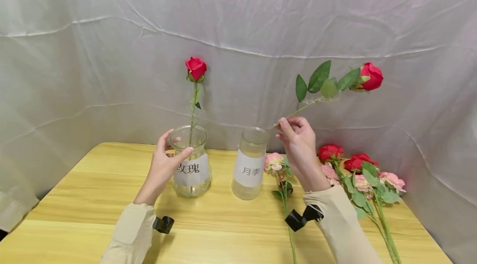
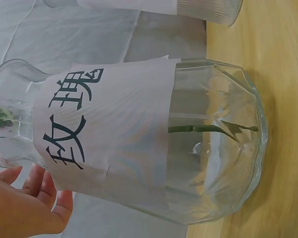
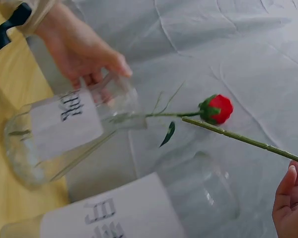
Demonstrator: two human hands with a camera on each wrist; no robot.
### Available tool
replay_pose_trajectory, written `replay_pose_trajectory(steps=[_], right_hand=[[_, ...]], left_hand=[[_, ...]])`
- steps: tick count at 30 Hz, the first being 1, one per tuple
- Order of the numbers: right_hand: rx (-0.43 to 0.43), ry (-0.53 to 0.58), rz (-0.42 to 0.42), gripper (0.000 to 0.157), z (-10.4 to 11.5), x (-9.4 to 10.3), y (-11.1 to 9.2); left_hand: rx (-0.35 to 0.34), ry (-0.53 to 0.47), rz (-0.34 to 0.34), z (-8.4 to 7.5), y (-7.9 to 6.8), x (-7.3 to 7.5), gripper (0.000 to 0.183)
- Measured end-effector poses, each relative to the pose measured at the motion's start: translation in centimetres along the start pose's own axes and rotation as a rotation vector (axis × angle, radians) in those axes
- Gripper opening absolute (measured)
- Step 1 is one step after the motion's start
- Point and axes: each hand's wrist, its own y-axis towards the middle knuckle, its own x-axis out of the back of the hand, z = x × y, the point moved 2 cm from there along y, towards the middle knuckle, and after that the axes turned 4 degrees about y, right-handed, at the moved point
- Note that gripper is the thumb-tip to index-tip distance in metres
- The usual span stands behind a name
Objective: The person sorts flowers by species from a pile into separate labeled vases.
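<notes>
My left hand (image 1: 161, 169) holds the wide glass vase (image 1: 204, 185) round its neck, thumb in front and fingers behind. One red rose (image 1: 196, 68) stands upright in this vase, and its stem end (image 2: 196, 129) shows near the bottom in the left wrist view. Between thumb and fingers, my right hand (image 1: 301, 148) pinches the stem of another red rose (image 1: 372, 77), tilted with its bloom up to the right. The cut end of that stem (image 3: 233, 135) points left, above the narrow glass vase (image 1: 246, 193), which has a white label.
Right of the narrow vase lies a pink flower (image 1: 273, 162) on a long stem. Further right are more red roses (image 1: 360, 162) and pink flowers (image 1: 392, 181) on the wooden table (image 1: 208, 235). A grey cloth (image 1: 238, 28) hangs behind.
</notes>
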Motion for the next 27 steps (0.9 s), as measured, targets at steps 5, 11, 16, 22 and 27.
replay_pose_trajectory(steps=[5,11,16,22,27], right_hand=[[0.028,-0.038,0.000,0.014,0.2,-2.0,0.7],[0.031,-0.094,-0.017,0.016,-0.2,-4.2,1.3],[0.017,-0.094,-0.019,0.016,-0.8,-6.0,1.8],[-0.002,-0.106,-0.017,0.016,-1.9,-8.4,2.1],[-0.026,-0.093,-0.012,0.017,-3.3,-10.0,1.9]], left_hand=[[-0.001,-0.001,0.001,-0.1,0.0,0.1,0.083],[-0.011,-0.004,0.001,-0.1,0.0,0.1,0.083],[-0.015,-0.003,-0.001,-0.1,-0.1,0.1,0.082],[-0.013,0.004,-0.001,-0.1,0.0,0.1,0.083],[-0.015,0.003,-0.002,-0.1,-0.1,0.1,0.083]])
